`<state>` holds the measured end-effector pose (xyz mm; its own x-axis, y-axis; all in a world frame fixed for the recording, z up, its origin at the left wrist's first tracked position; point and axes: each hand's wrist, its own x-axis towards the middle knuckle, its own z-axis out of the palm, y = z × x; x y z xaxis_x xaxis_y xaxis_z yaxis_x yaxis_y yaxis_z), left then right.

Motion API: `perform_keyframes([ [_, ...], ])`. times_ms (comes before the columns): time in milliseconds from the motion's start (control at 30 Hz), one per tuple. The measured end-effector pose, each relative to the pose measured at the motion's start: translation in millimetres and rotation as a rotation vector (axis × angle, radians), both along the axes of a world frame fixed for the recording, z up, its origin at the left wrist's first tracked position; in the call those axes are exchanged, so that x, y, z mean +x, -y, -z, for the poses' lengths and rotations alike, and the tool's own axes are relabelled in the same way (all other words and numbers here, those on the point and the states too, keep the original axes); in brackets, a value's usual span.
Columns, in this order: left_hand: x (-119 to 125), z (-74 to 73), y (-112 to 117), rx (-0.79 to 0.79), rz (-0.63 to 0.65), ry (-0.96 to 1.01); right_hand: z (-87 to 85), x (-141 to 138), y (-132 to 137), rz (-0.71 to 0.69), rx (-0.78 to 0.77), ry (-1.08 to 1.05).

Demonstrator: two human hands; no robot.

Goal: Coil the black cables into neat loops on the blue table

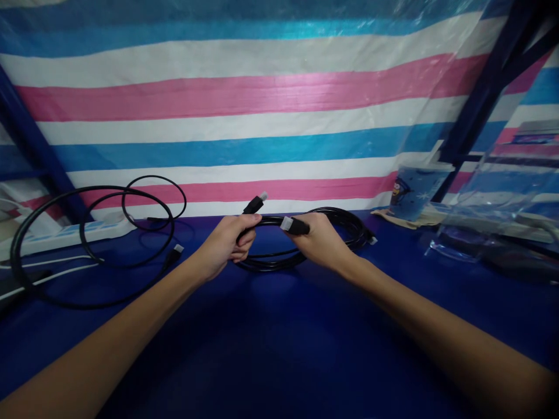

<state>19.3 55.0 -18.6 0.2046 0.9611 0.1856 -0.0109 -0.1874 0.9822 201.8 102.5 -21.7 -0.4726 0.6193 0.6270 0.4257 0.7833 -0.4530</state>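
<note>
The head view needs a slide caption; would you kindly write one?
Left hand and right hand gripping black cable, plugs protruding, before a striped plastic sheet.

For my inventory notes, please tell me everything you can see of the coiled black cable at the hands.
The coiled black cable looks like glossy plastic, its loops bunched on or above the blue table. The left hand and right hand each grip black parts; a pale-tipped black connector sticks out by each. A third pale tip shows at its right. Whether all belong to one cable is unclear.
</note>
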Motion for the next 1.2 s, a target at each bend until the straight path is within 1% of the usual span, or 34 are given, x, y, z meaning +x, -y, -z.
perform_keyframes([
  [67,-0.5,-1.0,0.7,-0.011,0.042,-0.009,-3.8,2.3,1.2,-0.003,0.005,0.026],
  [167,-0.3,-1.6,0.1,-0.039,0.037,0.029,-7.8,4.2,0.5,-0.061,-0.048,-0.016],
  [233,0.3,-0.7,-1.3,-0.082,0.041,0.082,-8.5,4.4,-2.0,-0.063,-0.152,-0.071],
  [300,0.4,1.5,-2.6,-0.105,0.051,0.103,-8.1,4.7,-4.7,-0.030,-0.304,-0.087],
  [367,-0.4,4.8,-2.9,-0.095,0.064,0.061,-7.5,5.9,-6.4,-0.016,-0.418,-0.063],
  [400,-1.2,6.6,-2.6,-0.083,0.076,0.026,-7.1,6.8,-6.8,-0.028,-0.446,-0.049],
  [500,-4.1,10.2,-0.6,-0.093,0.161,-0.048,-5.8,11.1,-8.4,-0.120,-0.505,-0.039],
  [567,-5.5,10.8,0.3,-0.129,0.212,-0.049,-4.0,14.5,-11.0,-0.237,-0.597,-0.037],
  [633,-5.6,10.4,0.2,-0.157,0.234,-0.034,-1.8,17.2,-14.0,-0.367,-0.702,-0.039],
  [700,-4.4,10.2,-0.4,-0.154,0.213,-0.022,0.3,18.0,-15.7,-0.451,-0.784,-0.060],
  [767,-2.5,10.6,-0.7,-0.117,0.147,-0.013,1.5,16.4,-14.8,-0.432,-0.803,-0.132],
  [833,-0.6,11.4,-0.3,-0.076,0.088,-0.008,1.9,13.3,-11.8,-0.365,-0.770,-0.209],
  [900,0.7,11.9,0.3,-0.054,0.062,-0.003,1.5,10.5,-8.5,-0.319,-0.735,-0.252],
  [1067,1.3,8.4,-0.2,-0.051,0.059,-0.009,-1.8,10.6,-6.1,-0.343,-0.710,-0.211],
  [1133,0.4,6.4,-0.4,-0.074,0.071,-0.022,-3.5,11.8,-6.1,-0.343,-0.672,-0.186],
  [1200,-1.1,5.4,-0.1,-0.096,0.084,-0.040,-5.0,12.1,-5.2,-0.314,-0.605,-0.167],
])
